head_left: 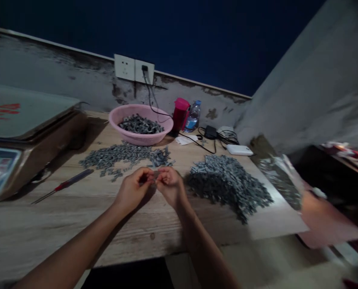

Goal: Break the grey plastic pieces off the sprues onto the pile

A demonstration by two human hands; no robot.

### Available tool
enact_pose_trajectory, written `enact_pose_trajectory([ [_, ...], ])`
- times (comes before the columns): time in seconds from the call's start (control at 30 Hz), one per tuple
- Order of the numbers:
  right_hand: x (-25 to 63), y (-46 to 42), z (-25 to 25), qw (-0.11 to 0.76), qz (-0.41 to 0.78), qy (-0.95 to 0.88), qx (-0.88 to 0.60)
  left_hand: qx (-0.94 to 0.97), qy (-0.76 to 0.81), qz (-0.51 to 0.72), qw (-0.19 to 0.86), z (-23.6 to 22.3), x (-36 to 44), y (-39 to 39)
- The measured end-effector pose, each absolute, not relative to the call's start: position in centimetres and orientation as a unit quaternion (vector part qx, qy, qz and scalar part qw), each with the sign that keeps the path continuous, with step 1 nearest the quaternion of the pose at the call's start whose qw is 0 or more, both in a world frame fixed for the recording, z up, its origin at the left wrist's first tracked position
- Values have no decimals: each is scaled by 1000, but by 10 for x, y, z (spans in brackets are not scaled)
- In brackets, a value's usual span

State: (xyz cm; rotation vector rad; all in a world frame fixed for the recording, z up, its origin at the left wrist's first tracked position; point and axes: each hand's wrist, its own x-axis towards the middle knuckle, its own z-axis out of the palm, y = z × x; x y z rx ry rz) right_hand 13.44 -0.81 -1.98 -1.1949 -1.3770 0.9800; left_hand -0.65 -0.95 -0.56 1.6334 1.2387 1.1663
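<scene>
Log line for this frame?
left hand | right hand | both pinch small metal piece | metal pile right | pink basin behind

The rear wall is flaking grey plaster below a dark blue upper section, with a twin socket plate at their junction. A grey side wall meets it at the right rear corner of the wooden bench. A pale floor lies below the front edge. Lighting is dim.

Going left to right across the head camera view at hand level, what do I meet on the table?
Digital scale → red-striped screwdriver → left hand → right hand → heap of grey metal pieces
</scene>
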Motion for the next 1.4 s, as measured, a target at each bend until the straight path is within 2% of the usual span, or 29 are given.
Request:
enact_pose_trajectory([
  [0.13, 134, -9, -22, 504, 361, -604, -501, 629, 495, 447, 400, -9, -9, -7],
  [0.33, 133, -13, -17, 481, 374, -597, -522, 600, 485, 436, 463, -11, -13, -4],
  [0.73, 129, -25, -2, 404, 264, -652, -586, 621, 523, 408, 417, -9, -6, -12],
  [0.9, 130, -25, -1, 420, 296, -632, -581, 687, 521, 369, 346, -15, -7, -12],
  [1.03, 132, -23, -6, 439, 338, -627, -548, 684, 510, 383, 353, -17, -9, -9],
  [1.2, 131, -19, -15, 478, 398, -608, -494, 613, 510, 437, 416, -12, -5, -10],
  [1.4, 132, -12, -25, 507, 497, -527, -466, 528, 490, 443, 534, -4, -2, -14],
])
